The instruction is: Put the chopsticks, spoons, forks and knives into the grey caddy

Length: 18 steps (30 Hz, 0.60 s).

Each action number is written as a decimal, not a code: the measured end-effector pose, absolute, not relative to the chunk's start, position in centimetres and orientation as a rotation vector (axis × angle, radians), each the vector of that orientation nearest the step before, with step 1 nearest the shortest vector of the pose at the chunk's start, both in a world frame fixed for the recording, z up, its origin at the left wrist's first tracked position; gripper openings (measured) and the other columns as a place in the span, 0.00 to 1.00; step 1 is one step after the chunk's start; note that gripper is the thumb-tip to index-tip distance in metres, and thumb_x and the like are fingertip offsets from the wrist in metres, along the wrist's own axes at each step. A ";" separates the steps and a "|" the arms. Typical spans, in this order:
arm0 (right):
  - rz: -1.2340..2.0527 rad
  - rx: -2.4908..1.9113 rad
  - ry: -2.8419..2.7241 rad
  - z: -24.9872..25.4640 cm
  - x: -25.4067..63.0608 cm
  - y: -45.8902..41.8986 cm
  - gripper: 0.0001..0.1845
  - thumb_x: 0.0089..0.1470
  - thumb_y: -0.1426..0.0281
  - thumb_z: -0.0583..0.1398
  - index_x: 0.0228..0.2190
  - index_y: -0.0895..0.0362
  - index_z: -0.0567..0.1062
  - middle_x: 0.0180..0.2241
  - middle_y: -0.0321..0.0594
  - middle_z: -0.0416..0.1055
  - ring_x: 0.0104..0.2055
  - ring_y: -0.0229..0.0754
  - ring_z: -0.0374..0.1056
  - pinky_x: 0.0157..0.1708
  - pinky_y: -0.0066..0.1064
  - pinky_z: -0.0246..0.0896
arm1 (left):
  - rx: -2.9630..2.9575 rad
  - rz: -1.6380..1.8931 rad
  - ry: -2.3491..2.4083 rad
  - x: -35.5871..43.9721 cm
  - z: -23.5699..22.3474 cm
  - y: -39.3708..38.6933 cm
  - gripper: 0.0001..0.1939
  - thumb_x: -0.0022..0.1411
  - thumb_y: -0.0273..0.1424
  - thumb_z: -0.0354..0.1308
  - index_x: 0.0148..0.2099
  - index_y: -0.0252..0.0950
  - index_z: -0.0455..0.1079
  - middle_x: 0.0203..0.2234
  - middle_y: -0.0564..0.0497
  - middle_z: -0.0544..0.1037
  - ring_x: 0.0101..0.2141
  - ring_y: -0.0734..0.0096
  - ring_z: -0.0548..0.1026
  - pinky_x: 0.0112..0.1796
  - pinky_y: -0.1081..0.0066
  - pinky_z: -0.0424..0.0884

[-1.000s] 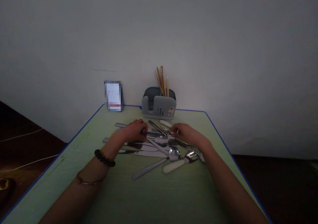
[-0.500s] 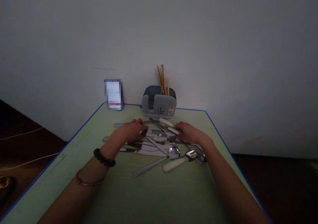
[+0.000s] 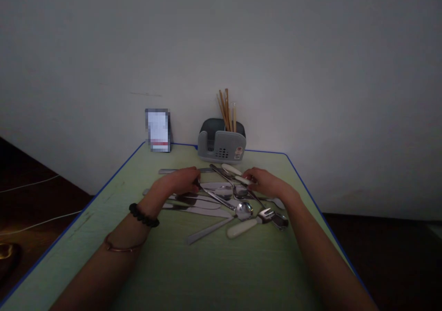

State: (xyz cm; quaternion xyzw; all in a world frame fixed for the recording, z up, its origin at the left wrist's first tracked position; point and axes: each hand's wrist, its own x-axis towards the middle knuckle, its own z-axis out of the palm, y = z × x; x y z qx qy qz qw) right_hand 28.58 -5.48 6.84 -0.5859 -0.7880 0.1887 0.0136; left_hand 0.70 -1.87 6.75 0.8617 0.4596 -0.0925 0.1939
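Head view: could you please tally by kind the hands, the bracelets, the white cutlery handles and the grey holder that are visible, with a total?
Hands: 2 (left hand, right hand)
Bracelets: 2 (dark beaded bracelet, thin bracelet)
White cutlery handles: 3
Grey holder: 1
Total: 8

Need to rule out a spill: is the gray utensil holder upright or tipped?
Upright: the gray utensil holder stands on its base, chopsticks rising from it.
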 end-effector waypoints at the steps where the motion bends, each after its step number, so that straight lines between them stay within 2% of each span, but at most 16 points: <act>1: 0.580 -1.824 -2.440 6.8 28.6 -5.5 0.18 0.49 0.76 0.60 0.44 0.61 0.73 0.41 0.46 0.72 0.38 0.39 0.68 0.39 0.25 0.59 | 2.399 -0.261 1.299 0.6 6.9 -1.8 0.11 0.55 0.31 0.56 0.42 0.33 0.68 0.39 0.44 0.76 0.36 0.63 0.74 0.33 0.71 0.66; 6: 0.601 -1.863 -2.432 7.1 29.4 -5.5 0.18 0.51 0.70 0.60 0.45 0.62 0.72 0.41 0.48 0.71 0.38 0.40 0.68 0.39 0.27 0.60 | 2.365 -0.234 1.327 -0.3 7.0 -1.1 0.08 0.56 0.30 0.54 0.39 0.35 0.68 0.36 0.48 0.77 0.35 0.66 0.74 0.32 0.73 0.65; 11: 0.684 -1.980 -2.450 7.1 29.9 -5.6 0.22 0.48 0.68 0.63 0.47 0.60 0.72 0.41 0.47 0.72 0.40 0.42 0.69 0.39 0.27 0.60 | 2.346 -0.190 1.339 -1.1 7.2 -0.5 0.08 0.55 0.32 0.55 0.38 0.36 0.69 0.33 0.50 0.77 0.33 0.68 0.73 0.32 0.73 0.65; 15: 0.664 -2.038 -2.460 7.0 29.5 -5.8 0.24 0.43 0.71 0.65 0.45 0.60 0.72 0.41 0.47 0.73 0.40 0.43 0.70 0.38 0.27 0.61 | 2.325 -0.167 1.276 -1.1 7.3 -0.6 0.10 0.56 0.34 0.54 0.39 0.36 0.69 0.34 0.50 0.77 0.34 0.67 0.73 0.34 0.72 0.66; 18: 0.636 -2.032 -2.477 7.3 29.1 -5.9 0.20 0.43 0.74 0.63 0.43 0.58 0.73 0.39 0.45 0.74 0.38 0.42 0.70 0.36 0.27 0.60 | 2.346 -0.166 1.249 -0.9 6.8 -0.6 0.11 0.55 0.34 0.55 0.41 0.37 0.71 0.37 0.49 0.76 0.36 0.66 0.73 0.36 0.71 0.66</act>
